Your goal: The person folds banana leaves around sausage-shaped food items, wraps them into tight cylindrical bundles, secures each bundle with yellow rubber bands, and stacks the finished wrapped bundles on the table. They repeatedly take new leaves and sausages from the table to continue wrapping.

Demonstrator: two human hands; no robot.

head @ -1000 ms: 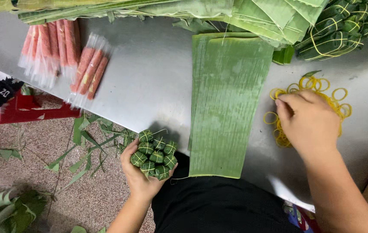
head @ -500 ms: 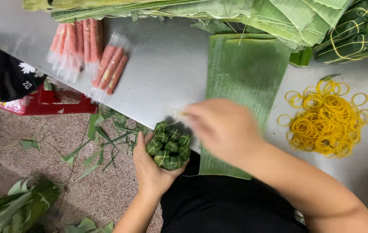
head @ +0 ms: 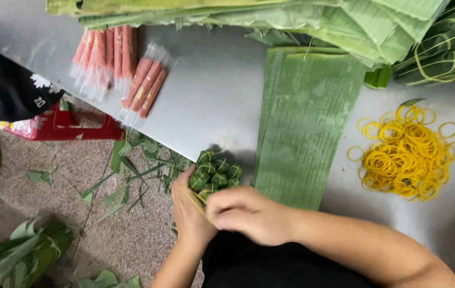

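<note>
Bench (head: 222,101) of grey metal carries our long strip of green banana leaf (head: 307,122) and heap of yellow rubber bands (head: 406,160). Our right hand (head: 248,216) has left that heap and come back with one yellow band (head: 191,198), fingers pinched on it. Our left hand (head: 192,213) clamps the small leaf-wrapped bundle (head: 214,173) at the bench edge.

Clear plastic packs of pink-orange sausage sticks (head: 107,61) at eleven o'clock on the grey table (head: 211,101), long and narrow, fanned side by side; a smaller pack of three (head: 146,88) just right of them, tilted. Red and yellow wrapper (head: 22,128) at nine o'clock, below the table edge.
</note>
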